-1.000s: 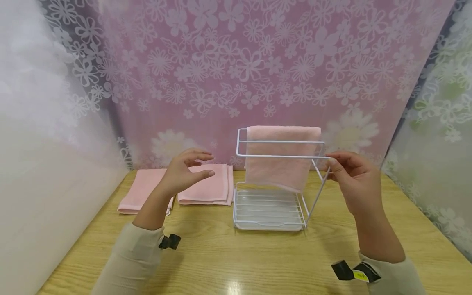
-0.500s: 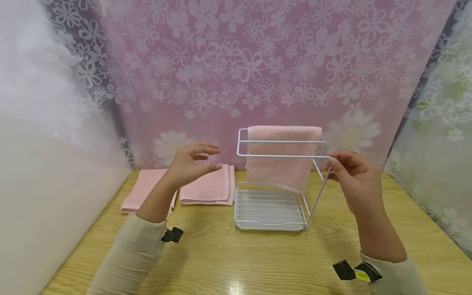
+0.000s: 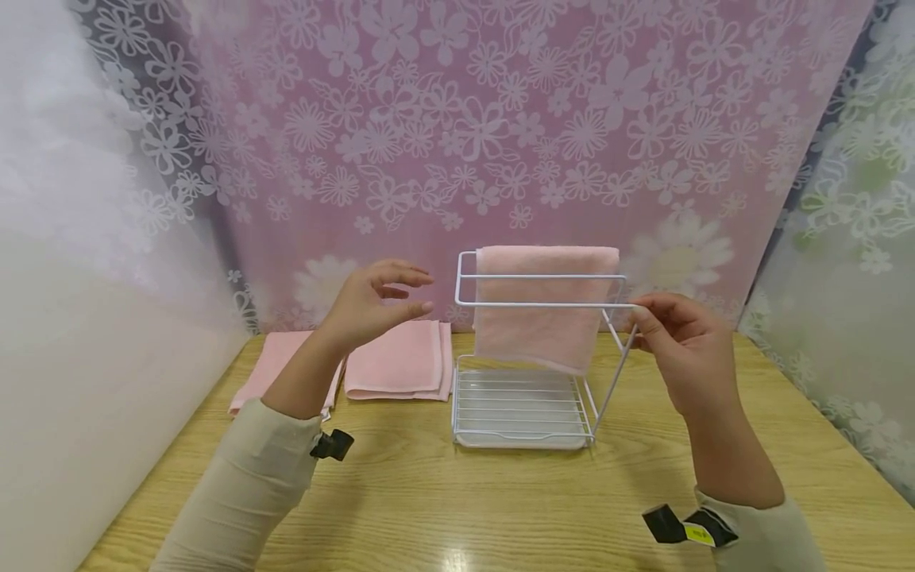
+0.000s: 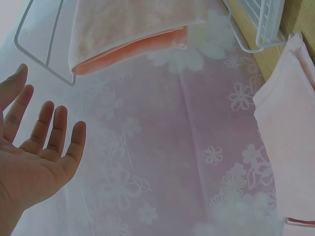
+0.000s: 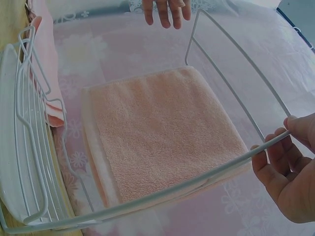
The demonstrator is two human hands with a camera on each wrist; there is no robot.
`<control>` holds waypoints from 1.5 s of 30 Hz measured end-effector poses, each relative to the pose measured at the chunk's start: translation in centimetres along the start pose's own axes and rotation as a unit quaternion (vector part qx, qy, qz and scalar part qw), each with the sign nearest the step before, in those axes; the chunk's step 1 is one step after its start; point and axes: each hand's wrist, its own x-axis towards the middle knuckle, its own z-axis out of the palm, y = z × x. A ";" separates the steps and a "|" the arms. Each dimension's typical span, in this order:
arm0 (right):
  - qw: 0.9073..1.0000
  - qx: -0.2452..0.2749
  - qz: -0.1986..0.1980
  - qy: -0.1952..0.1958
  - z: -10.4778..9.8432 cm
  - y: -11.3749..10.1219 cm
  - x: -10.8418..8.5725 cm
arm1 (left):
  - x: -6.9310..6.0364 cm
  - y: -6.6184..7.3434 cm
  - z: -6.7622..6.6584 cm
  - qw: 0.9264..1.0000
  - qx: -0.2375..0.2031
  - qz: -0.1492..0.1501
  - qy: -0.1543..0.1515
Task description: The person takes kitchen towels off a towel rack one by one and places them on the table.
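One empty left hand (image 3: 366, 308), fingers parted, has risen nearer rack (image 3: 529, 304); right hand (image 3: 689, 353) still pinches rack.

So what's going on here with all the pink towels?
A person's right hand is pinching a top corner of a white wire rack. One pink towel hangs over the bar at its back. The left hand hovers beside the rack, holding nothing. Two other pink towels lie folded on the table, left of the rack.

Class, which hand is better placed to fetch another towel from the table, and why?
Probably the left hand: it is empty and nearer the two flat towels, while the right hand pinches the rack.
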 end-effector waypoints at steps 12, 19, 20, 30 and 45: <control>0.999 -0.021 0.016 0.020 0.1 -0.1 0.0 | 1.6 0.8 0.0 1.000 0.007 -0.001 -0.007; 0.999 -0.034 0.018 0.018 0.1 -0.1 0.0 | 2.5 1.4 0.2 0.999 0.025 -0.015 -0.022; 0.999 -0.034 0.018 0.018 0.1 0.0 0.0 | 2.6 1.5 0.2 0.999 0.028 -0.016 -0.026; 0.999 -0.039 0.021 0.022 0.0 -0.1 0.0 | 3.7 2.2 0.3 0.998 0.045 -0.019 -0.048; 1.000 -0.001 -0.002 -0.013 -0.1 0.1 0.1 | 6.1 3.0 1.3 0.991 0.112 -0.013 -0.070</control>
